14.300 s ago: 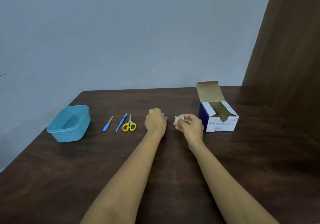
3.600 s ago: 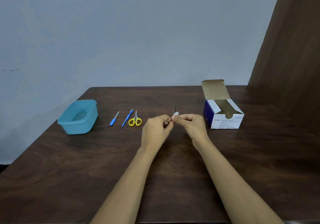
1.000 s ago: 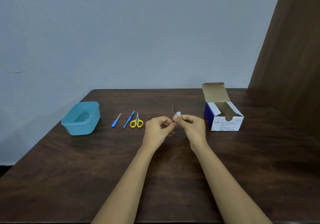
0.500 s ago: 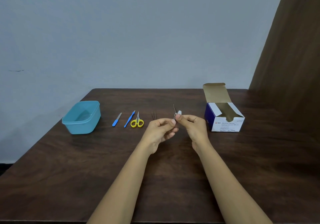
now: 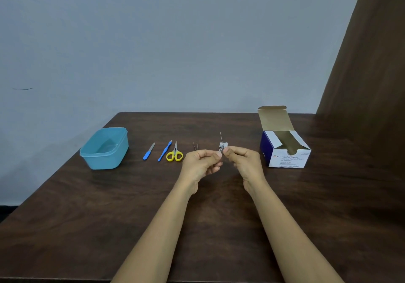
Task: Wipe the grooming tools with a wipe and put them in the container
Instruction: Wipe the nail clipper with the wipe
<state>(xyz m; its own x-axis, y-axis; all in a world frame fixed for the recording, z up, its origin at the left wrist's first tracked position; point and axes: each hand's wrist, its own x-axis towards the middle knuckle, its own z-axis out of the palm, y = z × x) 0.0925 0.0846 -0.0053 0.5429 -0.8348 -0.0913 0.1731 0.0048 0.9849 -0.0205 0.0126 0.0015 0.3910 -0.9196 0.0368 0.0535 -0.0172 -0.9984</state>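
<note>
My left hand [image 5: 200, 162] pinches the lower end of a small metal grooming tool [image 5: 221, 145], whose thin lever sticks up. My right hand [image 5: 242, 160] presses a small white wipe [image 5: 225, 144] against that tool's upper part. Both hands hover just above the middle of the dark wooden table [image 5: 197, 217]. Lying in a row to the left are a blue nail file [image 5: 148, 151], a blue cuticle tool [image 5: 164, 150], yellow-handled scissors [image 5: 174, 153] and thin dark tweezers [image 5: 195, 146]. The blue container [image 5: 104, 149] stands at the far left with nothing visible inside.
An open box of alcohol swabs [image 5: 285, 151] stands to the right of my right hand, its flap raised. A brown wooden panel [image 5: 368, 85] rises at the right. The table's left edge runs close to the container, with a grey wall behind.
Over the last second my hands stayed together at the table's middle, with the wipe shifting slightly along the metal tool. My left fingers loosened a little. The tools on the table have not moved.
</note>
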